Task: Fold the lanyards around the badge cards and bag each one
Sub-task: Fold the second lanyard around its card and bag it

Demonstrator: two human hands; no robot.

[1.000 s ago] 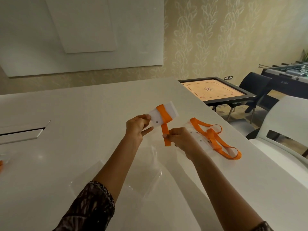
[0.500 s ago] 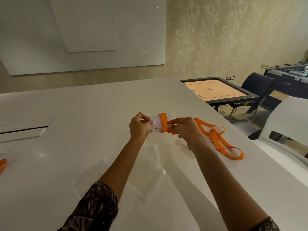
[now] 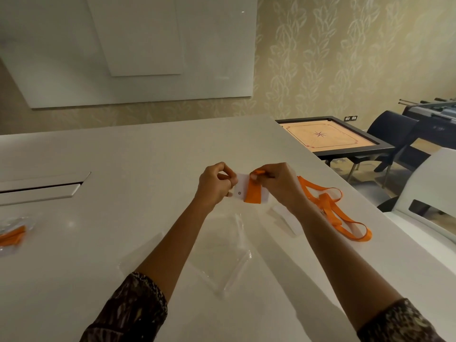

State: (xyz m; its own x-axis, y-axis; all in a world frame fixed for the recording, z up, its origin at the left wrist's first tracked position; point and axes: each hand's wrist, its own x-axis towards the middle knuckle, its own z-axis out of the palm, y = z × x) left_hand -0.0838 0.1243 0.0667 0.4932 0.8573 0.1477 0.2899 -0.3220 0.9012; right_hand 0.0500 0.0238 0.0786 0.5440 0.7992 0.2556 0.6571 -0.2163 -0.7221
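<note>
Tabletop [image 3: 123,156], pale and glossy, fills most of the view, with a slot cover lying at nine o'clock near its left edge. Off the table at two o'clock stands a carrom board [image 3: 330,139], and at three o'clock the back of a white chair [image 3: 429,186]. Clear bags [image 3: 222,255] lie flat at six o'clock, between the two forearms. A loose orange lanyard [image 3: 333,208] sprawls at four o'clock, just beside the right wrist. At the far left edge, at eight o'clock, a bagged lanyard [image 3: 12,236] rests on the table.

Near the centre, both hands are raised above the surface. The left hand [image 3: 214,186] is curled, thumb and fingers pinching the left end of a white badge card [image 3: 240,192]. The right hand [image 3: 276,183] is likewise closed, its fingertips gripping the wrapped lanyard [image 3: 253,195], an orange band crossing the card's right part. A small round hole shows on the card's left part, just beside the band.
</note>
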